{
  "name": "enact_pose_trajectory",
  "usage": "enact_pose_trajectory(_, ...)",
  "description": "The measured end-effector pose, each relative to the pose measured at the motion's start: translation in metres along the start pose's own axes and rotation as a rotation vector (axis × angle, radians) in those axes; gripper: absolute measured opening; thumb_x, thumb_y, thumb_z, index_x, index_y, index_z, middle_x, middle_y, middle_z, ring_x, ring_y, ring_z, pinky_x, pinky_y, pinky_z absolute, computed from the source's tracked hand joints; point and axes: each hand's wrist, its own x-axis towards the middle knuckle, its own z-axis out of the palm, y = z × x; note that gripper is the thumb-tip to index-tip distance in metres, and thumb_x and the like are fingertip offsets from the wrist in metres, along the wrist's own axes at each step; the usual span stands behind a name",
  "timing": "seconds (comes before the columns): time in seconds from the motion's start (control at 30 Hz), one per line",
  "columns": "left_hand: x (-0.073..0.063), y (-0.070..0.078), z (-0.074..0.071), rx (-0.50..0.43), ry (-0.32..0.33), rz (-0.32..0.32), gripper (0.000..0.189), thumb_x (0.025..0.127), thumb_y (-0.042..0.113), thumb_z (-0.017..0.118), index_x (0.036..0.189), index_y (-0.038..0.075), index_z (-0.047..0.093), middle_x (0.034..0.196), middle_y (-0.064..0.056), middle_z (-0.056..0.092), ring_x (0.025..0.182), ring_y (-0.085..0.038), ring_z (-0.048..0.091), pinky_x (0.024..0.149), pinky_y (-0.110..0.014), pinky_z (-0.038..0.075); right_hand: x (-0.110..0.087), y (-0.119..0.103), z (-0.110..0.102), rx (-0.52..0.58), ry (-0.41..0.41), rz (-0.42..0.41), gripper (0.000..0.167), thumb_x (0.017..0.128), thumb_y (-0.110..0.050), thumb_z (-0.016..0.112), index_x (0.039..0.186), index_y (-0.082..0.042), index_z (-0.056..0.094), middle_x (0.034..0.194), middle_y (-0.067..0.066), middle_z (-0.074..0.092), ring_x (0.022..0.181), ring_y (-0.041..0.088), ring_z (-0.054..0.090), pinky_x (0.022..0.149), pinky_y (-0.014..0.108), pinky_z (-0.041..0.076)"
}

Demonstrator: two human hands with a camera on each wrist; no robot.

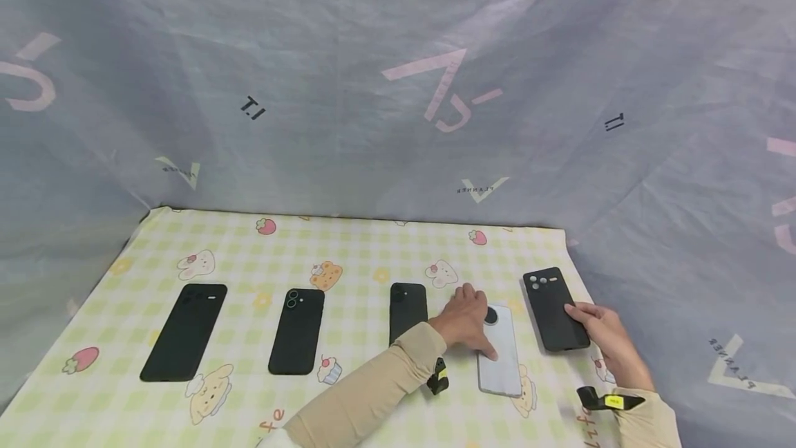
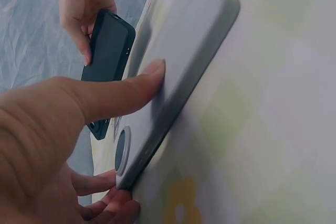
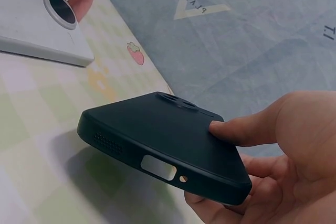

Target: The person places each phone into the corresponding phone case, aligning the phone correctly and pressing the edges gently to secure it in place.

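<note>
A white phone (image 1: 499, 355) with a round dark camera area lies back up on the cloth. My left hand (image 1: 463, 320) grips it near the camera end; the thumb (image 2: 149, 77) presses on its back and the other fingers bend at the top edge. On the far right, my right hand (image 1: 606, 337) holds a black phone case (image 1: 555, 310) by its right edge. The right thumb (image 3: 231, 129) is on the case's back, with fingers underneath. Camera cutouts and a charging-port slot show in this case, which is raised above its shadow in the right wrist view.
A checked cartoon-print cloth (image 1: 348, 254) covers the table. To the left lie three black phone-shaped pieces: one at far left (image 1: 184, 332), one with two camera rings (image 1: 296, 330), and one (image 1: 407, 310) partly hidden by my left sleeve. Grey fabric (image 1: 336, 88) hangs behind.
</note>
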Motion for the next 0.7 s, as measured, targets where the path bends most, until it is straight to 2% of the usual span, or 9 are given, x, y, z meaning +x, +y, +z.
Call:
enact_pose_trajectory(0.17, -0.002, 0.0, 0.002, -0.056, 0.019, -0.007, 0.089, 0.07, 0.058, 0.099, 0.126, 0.008, 0.052, 0.11, -0.003, 0.036, 0.097, -0.016, 0.036, 0.079, -0.022, 0.039, -0.001, 0.0, 0.0, 0.003, 0.008, -0.002, 0.072, 0.112, -0.044, 0.056, 0.152, 0.016, 0.044, 0.137, 0.028, 0.061, 0.135, 0.043, 0.048, 0.116, 0.059, 0.037)
enact_pose_trajectory(0.37, -0.008, 0.001, 0.001, -0.234, 0.034, -0.006, 0.1, 0.072, 0.044, 0.102, 0.143, 0.006, 0.043, 0.136, -0.012, 0.033, 0.107, -0.017, 0.048, 0.093, -0.019, 0.048, -0.001, -0.002, -0.001, 0.01, 0.015, -0.007, 0.073, 0.113, -0.043, 0.055, 0.154, 0.016, 0.041, 0.141, 0.029, 0.059, 0.135, 0.04, 0.05, 0.117, 0.057, 0.036)
enact_pose_trajectory(0.47, -0.012, 0.001, 0.002, -0.331, 0.053, -0.001, 0.105, 0.073, 0.037, 0.103, 0.15, 0.007, 0.038, 0.143, -0.014, 0.032, 0.106, -0.016, 0.051, 0.093, -0.019, 0.05, -0.001, -0.003, 0.0, 0.011, 0.016, -0.001, 0.075, 0.112, -0.045, 0.056, 0.155, 0.015, 0.041, 0.138, 0.025, 0.063, 0.131, 0.035, 0.053, 0.117, 0.056, 0.037)
enact_pose_trajectory(0.6, -0.021, 0.0, 0.004, -0.472, 0.072, 0.004, 0.106, 0.076, 0.029, 0.102, 0.154, 0.014, 0.031, 0.135, -0.01, 0.041, 0.099, -0.014, 0.052, 0.091, -0.022, 0.051, -0.002, -0.004, 0.0, 0.013, 0.012, 0.002, 0.075, 0.112, -0.045, 0.055, 0.155, 0.015, 0.041, 0.133, 0.021, 0.067, 0.132, 0.039, 0.053, 0.117, 0.057, 0.037)
enact_pose_trajectory(0.7, -0.028, -0.001, 0.005, -0.574, 0.085, 0.027, 0.106, 0.079, 0.023, 0.1, 0.155, 0.021, 0.026, 0.13, -0.006, 0.051, 0.098, -0.012, 0.055, 0.089, -0.024, 0.051, -0.003, -0.003, 0.001, 0.022, 0.01, 0.005, 0.075, 0.113, -0.044, 0.054, 0.156, 0.016, 0.038, 0.139, 0.028, 0.062, 0.139, 0.046, 0.047, 0.119, 0.059, 0.035)
